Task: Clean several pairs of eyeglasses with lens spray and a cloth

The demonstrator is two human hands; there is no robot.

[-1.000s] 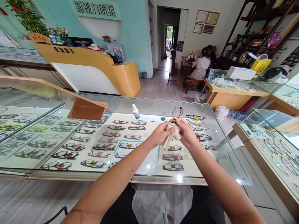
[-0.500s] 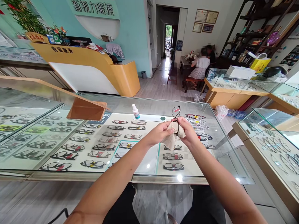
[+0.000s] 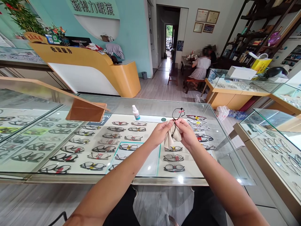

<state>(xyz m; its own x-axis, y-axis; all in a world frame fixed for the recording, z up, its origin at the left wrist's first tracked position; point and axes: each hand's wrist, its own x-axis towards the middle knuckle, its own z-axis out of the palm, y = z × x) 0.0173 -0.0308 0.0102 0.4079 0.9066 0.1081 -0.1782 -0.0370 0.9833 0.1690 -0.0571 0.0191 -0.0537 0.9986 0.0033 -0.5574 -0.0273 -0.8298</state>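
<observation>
While the two hands meet above the glass, the fingers of the left hand [image 3: 161, 133] are bent and closed on a soft, cream-coloured cloth [image 3: 169, 140], thumb uppermost. The fingers of the right hand [image 3: 187, 131] close from the other side, gripping a thin, dark-rimmed pair of glasses [image 3: 178, 113] together with the cloth; how the grip is shared at the fingertips is hidden. One rounded lens with a red mark stands up clear of the fingertips, and a dark, slender part runs down across the cloth, which hangs in loose folds between the palms.

Beneath the hands lies a long, glass-topped display case [image 3: 164, 181] with a pale metal front edge. Inside it, rows of spectacle frames [image 3: 93, 166] rest on a white base, some around a white panel with a turquoise border [image 3: 148, 160]. On the glass, to the left of the hands, stands a small white spray bottle [image 3: 135, 113] with a blue-green lower label. Farther left is a brown, angled wooden stand [image 3: 86, 110].

Beyond the case is a curved, yellow-and-white service counter [image 3: 130, 78]; to its right, a person in white [image 3: 201, 67] sits on a reddish-brown bench [image 3: 195, 80].
</observation>
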